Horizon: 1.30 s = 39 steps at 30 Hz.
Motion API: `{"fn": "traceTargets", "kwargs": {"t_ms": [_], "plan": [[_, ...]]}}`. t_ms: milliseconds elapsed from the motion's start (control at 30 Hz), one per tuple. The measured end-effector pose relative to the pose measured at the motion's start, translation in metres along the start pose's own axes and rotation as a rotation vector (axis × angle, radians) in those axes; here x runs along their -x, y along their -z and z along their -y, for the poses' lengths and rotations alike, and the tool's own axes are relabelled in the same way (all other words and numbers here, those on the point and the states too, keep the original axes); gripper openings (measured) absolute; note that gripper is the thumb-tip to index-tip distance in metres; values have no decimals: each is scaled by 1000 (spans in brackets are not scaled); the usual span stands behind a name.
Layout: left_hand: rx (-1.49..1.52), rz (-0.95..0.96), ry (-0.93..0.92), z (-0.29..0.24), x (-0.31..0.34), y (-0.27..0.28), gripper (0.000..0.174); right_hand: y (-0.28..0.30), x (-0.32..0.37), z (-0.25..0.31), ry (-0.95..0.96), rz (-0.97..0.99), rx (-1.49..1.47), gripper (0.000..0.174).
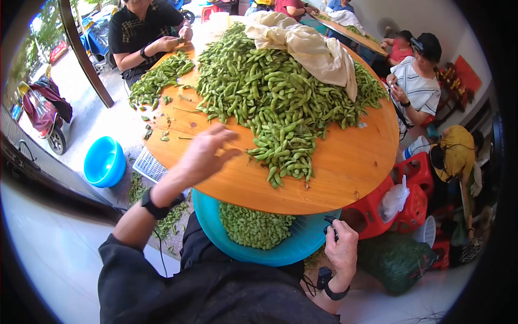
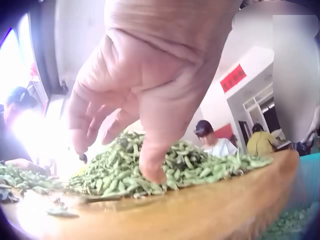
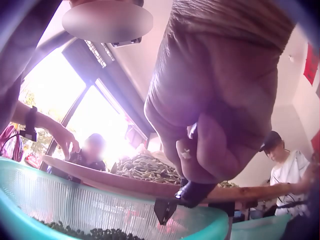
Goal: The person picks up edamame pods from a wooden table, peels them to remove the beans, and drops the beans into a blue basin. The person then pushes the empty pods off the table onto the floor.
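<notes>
Green pods (image 1: 275, 102) lie heaped across the wooden bench (image 1: 345, 162), from its centre up to 12 o'clock. At 8 o'clock of the heap hangs the left hand (image 1: 202, 154), its fingers (image 2: 80, 135) spread, loosely bent and holding nothing; the thumb tip sits at the heap's near edge. At 6 o'clock, under the bench rim, a teal basket (image 1: 302, 245) holds more pods. The right hand (image 1: 341, 248), at the basket's 3 o'clock rim, has its fingers curled round a small black tool (image 1: 330, 225). A cream cloth (image 1: 307, 46) drapes the heap at 1 o'clock.
</notes>
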State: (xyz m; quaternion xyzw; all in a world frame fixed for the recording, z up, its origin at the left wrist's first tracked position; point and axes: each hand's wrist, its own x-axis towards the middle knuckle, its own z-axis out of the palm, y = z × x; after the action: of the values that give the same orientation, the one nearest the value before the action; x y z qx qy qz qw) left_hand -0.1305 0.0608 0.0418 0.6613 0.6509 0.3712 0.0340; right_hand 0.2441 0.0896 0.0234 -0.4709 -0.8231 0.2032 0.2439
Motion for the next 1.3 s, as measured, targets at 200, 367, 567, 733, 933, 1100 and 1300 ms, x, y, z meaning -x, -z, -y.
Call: {"fn": "traceTargets", "kwargs": {"t_ms": [200,367,567,733,933,1100,1300], "plan": [[128,15,-64,-27,-23,-74,20,2,-5,7,8,25,-31,13],[389,79,132,-44,-22,-47,13,-1,-4,10,59,44,-63,14],[1289,402,411,-61,16,-32,13,-21,-17,55,-259,229,-786,19],[1412,434,362,-65,51,-57,12,-51,-30,65,-315,254,-1099,24],[1300,162,357,-73,62,-75,14,-58,-22,52,-133,136,-842,24],[1408,253,329,-78,66,-73,15,-62,-23,51,203,-96,-345,23],[1506,567,584,-68,66,-70,16,-63,-21,44,664,-183,-48,35]]}}
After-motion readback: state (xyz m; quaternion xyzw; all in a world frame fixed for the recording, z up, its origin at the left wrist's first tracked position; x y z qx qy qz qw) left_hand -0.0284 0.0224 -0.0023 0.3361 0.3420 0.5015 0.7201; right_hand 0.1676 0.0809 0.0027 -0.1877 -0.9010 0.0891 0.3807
